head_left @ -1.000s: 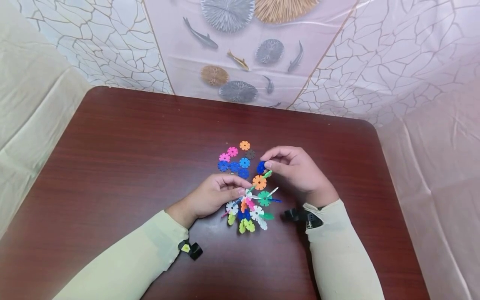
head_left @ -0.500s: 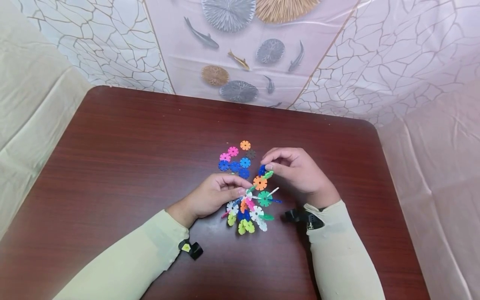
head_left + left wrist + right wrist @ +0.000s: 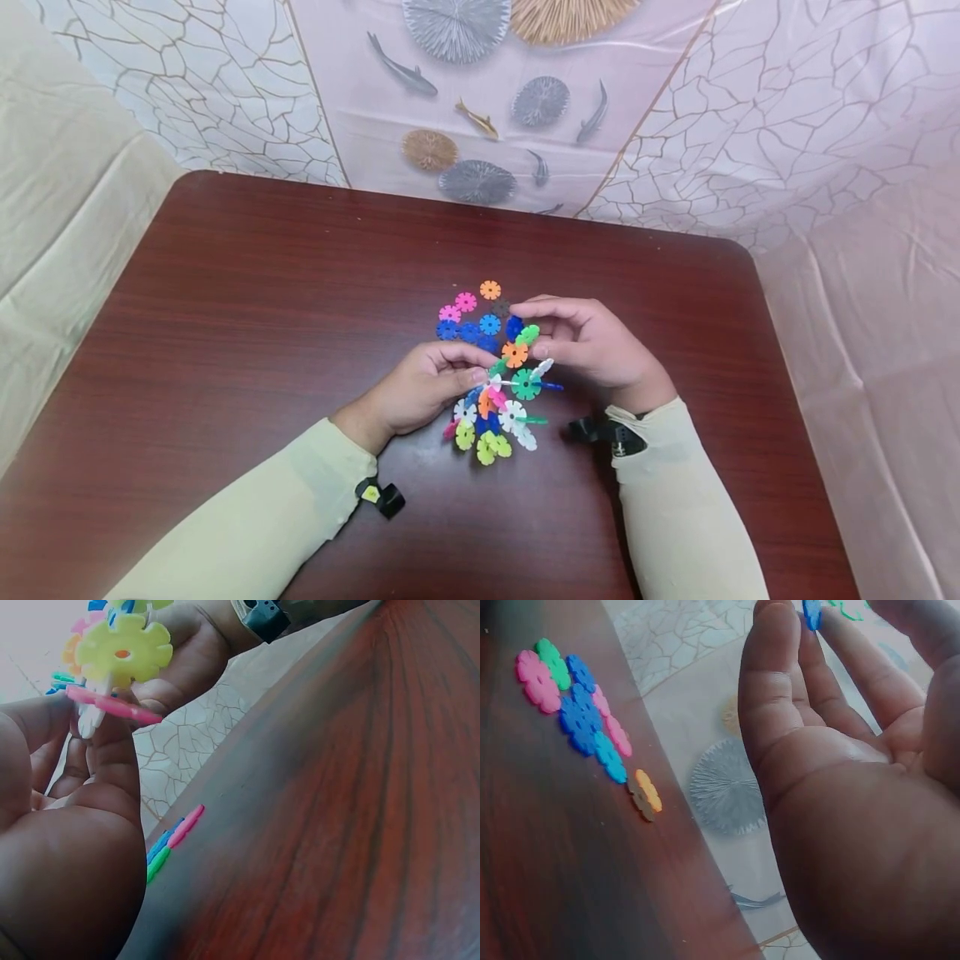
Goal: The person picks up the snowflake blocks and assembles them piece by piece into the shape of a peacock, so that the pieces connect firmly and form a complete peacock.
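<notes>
In the head view my left hand (image 3: 427,387) pinches a cluster of joined snowflake discs between thumb and fingers, above the table. White, green, orange, pink, blue and yellow-green notched discs fan out from it; a yellow disc (image 3: 124,651) and a pink disc edge-on (image 3: 112,703) show large in the left wrist view. Along its upper right an orange disc (image 3: 514,354) bears a light green disc (image 3: 528,335), with a dark blue disc (image 3: 514,327) at its tip. My right hand (image 3: 600,342) is beside these, thumb and forefinger parted around the blue and green discs.
Loose discs lie flat on the brown table (image 3: 300,275) beyond the hands: an orange disc (image 3: 491,290), pink discs (image 3: 466,302), a light blue disc (image 3: 490,324), a dark brown disc and several dark blue ones. Patterned cloth (image 3: 480,100) hangs behind the table.
The dark blue disc went from the right hand's pinch onto the light green disc; the right thumb and forefinger have parted. The cluster has turned slightly in the left hand.
</notes>
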Available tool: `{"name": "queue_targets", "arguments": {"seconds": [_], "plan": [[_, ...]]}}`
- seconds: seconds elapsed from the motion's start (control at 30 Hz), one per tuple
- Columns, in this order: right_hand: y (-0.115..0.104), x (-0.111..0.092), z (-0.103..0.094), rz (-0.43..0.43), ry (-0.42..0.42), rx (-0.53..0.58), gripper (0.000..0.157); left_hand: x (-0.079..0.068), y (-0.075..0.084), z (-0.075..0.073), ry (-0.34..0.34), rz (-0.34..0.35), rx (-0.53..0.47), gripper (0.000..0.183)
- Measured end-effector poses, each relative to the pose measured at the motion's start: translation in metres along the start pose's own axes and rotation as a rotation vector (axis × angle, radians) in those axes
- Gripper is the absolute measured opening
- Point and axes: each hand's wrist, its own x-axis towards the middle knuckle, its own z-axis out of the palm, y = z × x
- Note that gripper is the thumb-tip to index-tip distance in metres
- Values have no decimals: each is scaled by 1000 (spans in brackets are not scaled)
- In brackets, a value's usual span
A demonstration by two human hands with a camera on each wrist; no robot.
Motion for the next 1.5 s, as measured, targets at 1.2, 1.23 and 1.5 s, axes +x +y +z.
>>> {"name": "queue_targets", "arguments": {"seconds": [1.2,1.23,1.5], "plan": [[13,7,14,-68,-32,270,51,0,-1,9,24,56,-105,30],[13,7,14,-73,-33,275,51,0,-2,9,23,61,-123,31],[16,8,12,-110,-54,259,52,0,-3,10,40,65,-118,31]]}}
